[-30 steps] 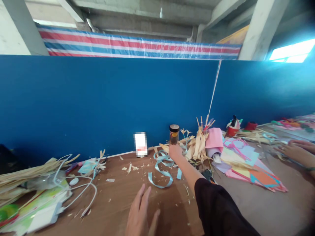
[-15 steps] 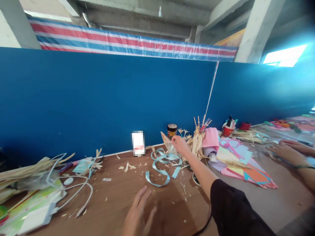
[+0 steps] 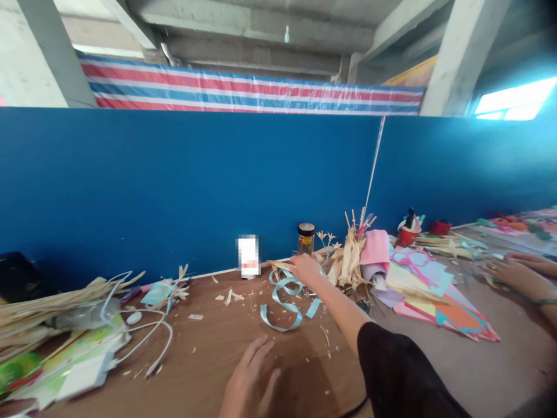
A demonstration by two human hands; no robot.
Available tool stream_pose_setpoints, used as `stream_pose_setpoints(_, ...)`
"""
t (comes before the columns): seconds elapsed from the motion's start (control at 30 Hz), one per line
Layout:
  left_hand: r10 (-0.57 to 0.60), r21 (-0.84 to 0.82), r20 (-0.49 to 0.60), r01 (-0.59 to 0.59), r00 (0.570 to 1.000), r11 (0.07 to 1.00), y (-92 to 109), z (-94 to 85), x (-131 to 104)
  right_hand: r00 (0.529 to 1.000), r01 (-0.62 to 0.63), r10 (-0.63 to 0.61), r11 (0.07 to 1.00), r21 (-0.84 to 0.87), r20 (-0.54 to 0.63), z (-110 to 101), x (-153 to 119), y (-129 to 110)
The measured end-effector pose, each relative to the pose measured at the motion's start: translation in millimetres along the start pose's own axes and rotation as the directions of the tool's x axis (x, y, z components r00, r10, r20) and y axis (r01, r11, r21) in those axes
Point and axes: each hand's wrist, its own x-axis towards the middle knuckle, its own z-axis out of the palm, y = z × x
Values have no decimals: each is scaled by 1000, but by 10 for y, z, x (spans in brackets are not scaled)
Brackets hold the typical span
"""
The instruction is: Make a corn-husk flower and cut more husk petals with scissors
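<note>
My left hand [image 3: 251, 377] hovers over the brown table [image 3: 195, 360] near the front edge, fingers apart and holding nothing. Farther back, my right hand [image 3: 307, 271] reaches to the blue ribbon [image 3: 285, 310], which lies in loose curls. A piece of dried husk [image 3: 278, 265] pokes out at its fingertips; the fingers are bent together, and what they grip is too small to make out. Just behind that hand stands a jar with a black lid [image 3: 306, 231]. Dried husks [image 3: 350, 255] and thin sticks are bunched to its right.
White cables [image 3: 167, 342], a white adapter [image 3: 85, 377] and husk strips [image 3: 52, 299] lie at left. Coloured paper sheets [image 3: 461, 313], a pink roll [image 3: 375, 249] and a red cup of pens [image 3: 409, 234] are at right. Another person's hands [image 3: 509, 273] work at far right.
My right hand has come down toward the table, and the husk piece that stood up at its fingers now lies low. The view has shifted slightly. My left hand stays much the same.
</note>
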Motion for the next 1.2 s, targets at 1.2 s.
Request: stream_pose_setpoints(1.2,-528,-813,204,443,824,377,-55,-198,662,979,-186,113,130,974,172,143,-1194,-1039)
